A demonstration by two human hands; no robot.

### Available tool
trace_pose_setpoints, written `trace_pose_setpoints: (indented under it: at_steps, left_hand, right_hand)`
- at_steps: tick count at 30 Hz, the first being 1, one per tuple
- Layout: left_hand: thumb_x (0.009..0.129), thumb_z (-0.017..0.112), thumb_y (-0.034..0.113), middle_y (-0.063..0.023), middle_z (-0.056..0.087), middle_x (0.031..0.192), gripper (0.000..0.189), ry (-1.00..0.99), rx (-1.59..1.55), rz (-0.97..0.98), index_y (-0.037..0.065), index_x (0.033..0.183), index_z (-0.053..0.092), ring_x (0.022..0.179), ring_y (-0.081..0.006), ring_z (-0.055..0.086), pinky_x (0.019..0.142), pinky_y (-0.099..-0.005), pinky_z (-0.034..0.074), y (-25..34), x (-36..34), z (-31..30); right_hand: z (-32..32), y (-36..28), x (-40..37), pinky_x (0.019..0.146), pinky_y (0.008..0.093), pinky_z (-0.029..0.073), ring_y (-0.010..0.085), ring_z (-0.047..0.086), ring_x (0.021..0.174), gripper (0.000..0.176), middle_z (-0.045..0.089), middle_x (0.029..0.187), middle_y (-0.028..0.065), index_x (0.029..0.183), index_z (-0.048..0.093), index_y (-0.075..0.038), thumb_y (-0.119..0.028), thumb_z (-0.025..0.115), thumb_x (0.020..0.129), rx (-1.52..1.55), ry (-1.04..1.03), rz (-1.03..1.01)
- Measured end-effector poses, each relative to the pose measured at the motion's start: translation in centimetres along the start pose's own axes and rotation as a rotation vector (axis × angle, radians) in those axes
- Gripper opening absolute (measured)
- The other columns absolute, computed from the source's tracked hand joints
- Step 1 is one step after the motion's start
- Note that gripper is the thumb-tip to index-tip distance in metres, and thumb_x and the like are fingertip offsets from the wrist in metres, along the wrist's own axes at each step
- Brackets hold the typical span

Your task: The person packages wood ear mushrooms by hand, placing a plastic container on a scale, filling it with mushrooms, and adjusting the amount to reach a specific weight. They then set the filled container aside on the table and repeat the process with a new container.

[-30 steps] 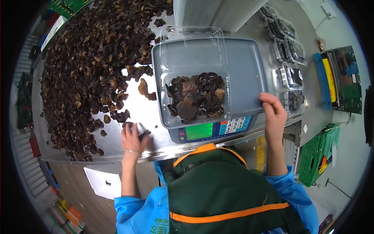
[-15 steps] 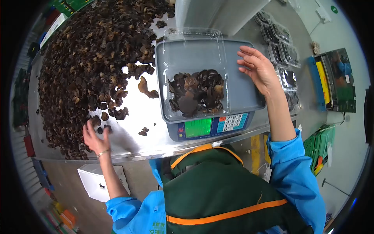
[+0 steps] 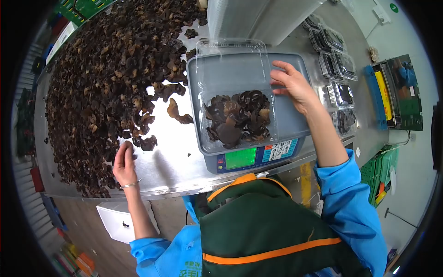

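At the lower right edge of a large pile of dark fungus (image 3: 106, 78), my left hand (image 3: 124, 162) is closed round a dark piece of fungus. My right hand (image 3: 291, 85) has its fingers apart and holds nothing; it is over the grey tray (image 3: 295, 111), beside the raised lid of a clear plastic box. Dark fungus pieces (image 3: 237, 117) fill the lower half of this open box (image 3: 272, 136). The tray rests on a scale with a lit green display (image 3: 241, 158) and a keypad.
Filled clear boxes (image 3: 340, 93) stand to the right on the metal table (image 3: 170, 168). Tall stacked clear plastic (image 3: 249, 18) rises behind the tray. A white box (image 3: 113, 221) lies below the table edge. A green crate (image 3: 380, 168) is at the right.
My left hand has closed on a piece and shifted slightly right. My right hand has moved left toward the box lid. Loose bits near the table's front edge are gone.
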State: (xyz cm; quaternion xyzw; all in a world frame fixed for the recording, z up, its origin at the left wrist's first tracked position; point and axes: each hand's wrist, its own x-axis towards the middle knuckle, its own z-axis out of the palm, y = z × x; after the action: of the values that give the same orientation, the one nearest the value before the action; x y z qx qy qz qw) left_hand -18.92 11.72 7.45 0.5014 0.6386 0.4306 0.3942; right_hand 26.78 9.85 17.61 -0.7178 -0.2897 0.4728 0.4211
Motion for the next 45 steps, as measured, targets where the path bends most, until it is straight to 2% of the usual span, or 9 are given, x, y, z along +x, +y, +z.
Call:
trace_pose_setpoints:
  at_steps: [7,10,15,17,31,33,35,40,45]
  left_hand:
    - [0.083,0.064,0.011,-0.0094,0.063,0.103,0.027,-0.329,0.089,0.664,0.004,0.109,0.061,0.094,-0.0155,0.059,0.082,-0.0274,0.046,13.1,-4.0,16.2]
    - [0.092,0.051,0.013,-0.0072,0.063,0.099,0.023,-0.177,-0.248,0.243,0.001,0.111,0.058,0.088,-0.0080,0.057,0.067,-0.0214,0.048,12.6,-2.9,14.8]
    - [0.088,0.060,0.020,-0.0129,0.062,0.088,0.034,-0.785,0.152,-0.342,-0.007,0.107,0.056,0.063,-0.0142,0.063,0.047,-0.0245,0.048,12.5,-5.8,11.6]
    - [0.087,0.060,0.015,-0.0148,0.062,0.088,0.034,-0.742,-0.092,-0.477,-0.008,0.111,0.052,0.069,-0.0169,0.065,0.052,-0.0255,0.052,12.1,-6.8,11.7]
    - [0.080,0.061,-0.003,-0.0120,0.060,0.089,0.024,-1.085,-0.310,-0.148,0.003,0.095,0.044,0.077,-0.0191,0.063,0.071,-0.0319,0.053,22.4,-13.2,26.1]
    - [0.078,0.063,-0.001,-0.0127,0.061,0.094,0.032,-1.269,0.128,0.250,0.001,0.106,0.048,0.092,-0.0230,0.061,0.083,-0.0329,0.049,25.2,-12.8,28.4]
    - [0.072,0.064,-0.003,-0.0170,0.052,0.121,0.052,-0.886,0.496,1.015,0.000,0.122,0.047,0.119,-0.0313,0.045,0.097,-0.0394,0.039,29.7,-9.8,28.4]
    - [0.084,0.049,-0.005,-0.0126,0.041,0.135,0.048,-0.108,0.808,1.568,0.003,0.131,0.041,0.128,-0.0282,0.035,0.107,-0.0411,0.025,38.2,2.5,29.7]
    - [0.086,0.048,0.001,-0.0140,0.044,0.131,0.054,0.034,1.266,1.401,0.011,0.137,0.033,0.123,-0.0271,0.040,0.100,-0.0407,0.034,41.0,11.4,31.0]
  right_hand:
    - [1.9,0.0,1.9,0.069,0.0284,0.041,0.0171,0.053,0.090,0.055,0.055,0.107,0.0103,0.123,0.043,0.002,-0.033,0.059,0.084,0.524,0.149,-0.068]
    - [-1.2,-1.7,-2.4,0.069,0.0268,0.041,0.0134,0.053,0.090,0.050,0.057,0.104,0.0109,0.115,0.049,0.002,-0.033,0.063,0.083,0.363,0.066,-0.169]
    - [-2.1,3.3,-9.0,0.058,0.0257,0.047,0.0126,0.057,0.075,0.044,0.061,0.087,0.0112,0.114,0.049,0.002,-0.018,0.068,0.079,-0.701,-0.172,-0.214]
    - [-2.2,4.6,-9.8,0.047,0.0270,0.048,0.0160,0.060,0.064,0.040,0.060,0.083,0.0116,0.110,0.047,0.002,-0.017,0.066,0.081,-0.072,-0.345,0.294]
    - [-9.8,7.1,-11.1,0.084,0.0363,0.048,0.0188,0.057,0.100,0.046,0.051,0.119,0.0060,0.125,0.041,-0.010,-0.011,0.061,0.083,1.548,-0.227,-0.241]
    - [-13.2,7.3,-10.3,0.086,0.0377,0.047,0.0203,0.057,0.100,0.043,0.053,0.118,0.0065,0.123,0.044,-0.009,-0.014,0.060,0.084,1.522,-0.049,-0.154]
    - [-17.0,7.8,-9.8,0.090,0.0406,0.045,0.0234,0.057,0.101,0.038,0.057,0.117,0.0075,0.119,0.049,-0.007,-0.020,0.060,0.084,1.456,0.289,0.057]
    - [-29.0,14.4,-5.9,0.085,0.0392,0.048,0.0219,0.059,0.098,0.035,0.060,0.109,0.0100,0.116,0.050,-0.002,-0.024,0.052,0.089,1.133,0.555,-0.059]
    - [-30.5,16.0,-2.7,0.087,0.0402,0.045,0.0192,0.052,0.102,0.037,0.055,0.109,0.0071,0.121,0.044,-0.003,-0.016,0.051,0.088,1.090,0.783,-0.047]
